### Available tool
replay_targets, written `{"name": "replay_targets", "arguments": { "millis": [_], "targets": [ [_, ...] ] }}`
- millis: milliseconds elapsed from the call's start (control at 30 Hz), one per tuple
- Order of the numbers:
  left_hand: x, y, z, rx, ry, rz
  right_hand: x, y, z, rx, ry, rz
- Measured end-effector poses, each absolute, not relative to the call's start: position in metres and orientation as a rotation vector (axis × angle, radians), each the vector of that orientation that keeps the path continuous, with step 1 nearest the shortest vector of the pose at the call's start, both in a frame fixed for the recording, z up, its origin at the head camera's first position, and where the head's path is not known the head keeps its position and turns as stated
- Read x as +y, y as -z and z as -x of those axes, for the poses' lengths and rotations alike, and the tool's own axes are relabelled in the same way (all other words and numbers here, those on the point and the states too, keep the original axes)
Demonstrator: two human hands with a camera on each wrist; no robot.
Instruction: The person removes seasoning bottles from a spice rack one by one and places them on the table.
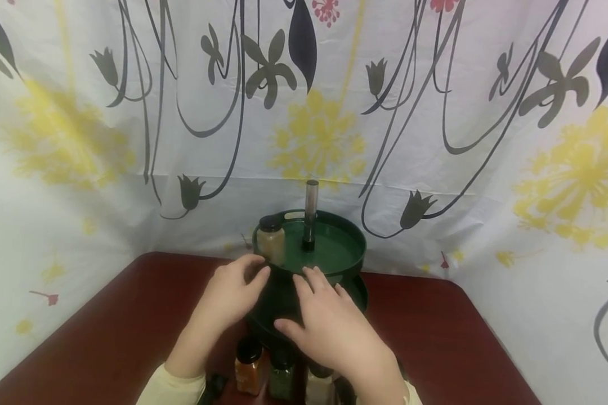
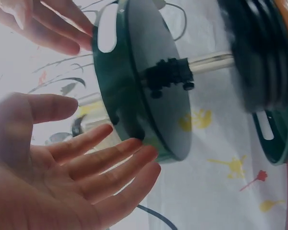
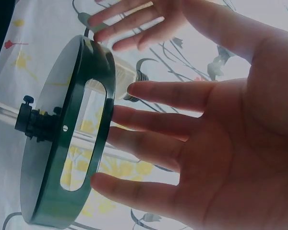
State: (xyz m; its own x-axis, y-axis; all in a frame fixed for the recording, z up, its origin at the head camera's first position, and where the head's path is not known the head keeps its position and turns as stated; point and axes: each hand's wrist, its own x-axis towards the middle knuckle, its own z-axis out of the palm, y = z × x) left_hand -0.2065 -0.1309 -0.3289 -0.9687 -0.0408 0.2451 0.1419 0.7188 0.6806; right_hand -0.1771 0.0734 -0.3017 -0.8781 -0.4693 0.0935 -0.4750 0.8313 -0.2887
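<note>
A green two-tier round rack stands in the middle of the table, its metal pole (image 1: 311, 205) rising through the upper tray (image 1: 342, 247). On that tray's left side sits a glass jar (image 1: 271, 244) with a black lid and pale contents. My left hand (image 1: 228, 295) is at the front left rim, close below the jar, fingers spread and relaxed. Farther right, my right hand (image 1: 331, 329) has straight fingers reaching the front rim; in the right wrist view its fingertips (image 3: 100, 182) are beside the slotted handle. Neither hand grips anything. Part of the lower tray (image 1: 358, 295) is hidden behind my right hand.
Black-lidded jars stand in front of the rack: one orange (image 1: 248, 374), one dark green (image 1: 282, 382), one pale (image 1: 319, 389) partly covered by my right arm. A black clamp (image 2: 168, 74) holds the upper tray from below. Patterned curtain (image 1: 324, 140) surrounds the dark red table (image 1: 172, 292).
</note>
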Motion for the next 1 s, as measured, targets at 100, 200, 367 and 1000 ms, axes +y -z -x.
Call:
{"name": "replay_targets", "arguments": {
  "millis": [100, 200, 367, 1000],
  "targets": [
    [-0.136, 0.334, 0.212, -2.68, 1.132, 0.041, 0.073, 0.301, 0.178, -2.984, -0.46, -0.763],
    [-0.139, 0.34, 0.218, -2.68, 1.196, 0.032, 0.072, 0.301, 0.177, -2.974, -0.434, -0.744],
    [-0.142, 0.348, 0.224, -2.683, 1.249, 0.121, 0.075, 0.298, 0.176, -2.995, -0.444, -0.649],
    [-0.138, 0.341, 0.216, -2.692, 1.196, 0.227, 0.096, 0.292, 0.196, -3.092, -0.716, -0.459]
  ]
}}
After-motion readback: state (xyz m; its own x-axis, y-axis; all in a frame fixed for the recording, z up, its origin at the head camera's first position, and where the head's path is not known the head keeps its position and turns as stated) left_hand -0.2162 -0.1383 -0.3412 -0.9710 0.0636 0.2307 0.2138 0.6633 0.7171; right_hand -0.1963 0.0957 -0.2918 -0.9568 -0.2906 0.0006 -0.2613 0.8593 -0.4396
